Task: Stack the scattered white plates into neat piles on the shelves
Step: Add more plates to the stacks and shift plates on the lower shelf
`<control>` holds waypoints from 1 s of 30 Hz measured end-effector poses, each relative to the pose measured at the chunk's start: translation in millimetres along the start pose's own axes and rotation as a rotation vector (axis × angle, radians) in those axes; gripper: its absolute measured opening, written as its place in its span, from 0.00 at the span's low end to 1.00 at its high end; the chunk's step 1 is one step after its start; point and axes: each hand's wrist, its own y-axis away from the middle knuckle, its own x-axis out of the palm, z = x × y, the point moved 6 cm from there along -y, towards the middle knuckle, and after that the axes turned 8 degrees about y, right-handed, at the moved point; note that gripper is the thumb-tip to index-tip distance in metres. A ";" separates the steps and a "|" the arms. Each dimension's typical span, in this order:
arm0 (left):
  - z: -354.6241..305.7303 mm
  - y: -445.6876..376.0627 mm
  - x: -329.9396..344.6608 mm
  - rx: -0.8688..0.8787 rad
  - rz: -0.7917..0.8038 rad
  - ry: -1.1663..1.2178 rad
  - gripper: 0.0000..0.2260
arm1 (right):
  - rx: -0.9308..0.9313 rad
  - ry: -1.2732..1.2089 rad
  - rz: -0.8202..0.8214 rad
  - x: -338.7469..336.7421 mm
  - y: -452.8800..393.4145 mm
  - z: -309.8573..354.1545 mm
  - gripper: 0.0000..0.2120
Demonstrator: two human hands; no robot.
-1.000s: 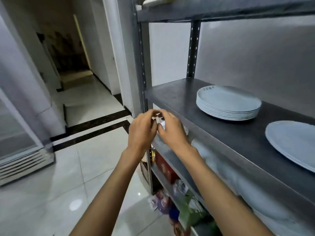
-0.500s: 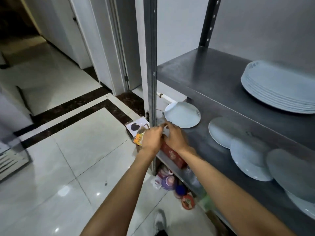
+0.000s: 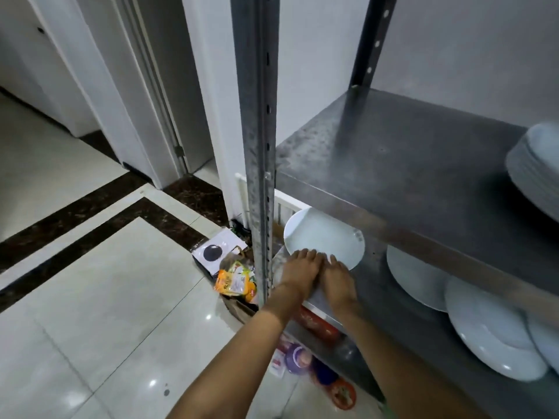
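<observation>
Both hands' flat fingers [image 3: 305, 257] touch plate [image 3: 326, 234].

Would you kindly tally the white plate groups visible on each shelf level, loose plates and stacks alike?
Upper grey metal shelf: 1 stack of white plates, cut off by the frame edge.
Lower metal shelf: 3 clearly visible loose white plates; a fourth edge at the far right is unclear.
Total: 4 groups.

White plates, two shelf levels.
One plate [image 3: 325, 237] flat, lower shelf left; overlapping plates [image 3: 496, 334] to its right; stack [image 3: 535, 170] above.
</observation>
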 end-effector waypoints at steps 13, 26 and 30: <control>-55.3 51.8 -71.2 0.441 -0.250 -0.235 0.12 | 0.093 0.078 -0.568 -102.4 107.2 -35.1 0.08; -290.7 188.5 -106.6 0.949 -0.273 -0.063 0.06 | 0.490 0.321 -0.549 -175.9 391.5 -106.7 0.04; -407.7 222.9 -91.8 1.175 -0.221 0.074 0.14 | 0.685 0.398 -0.517 -177.9 504.8 -159.0 0.09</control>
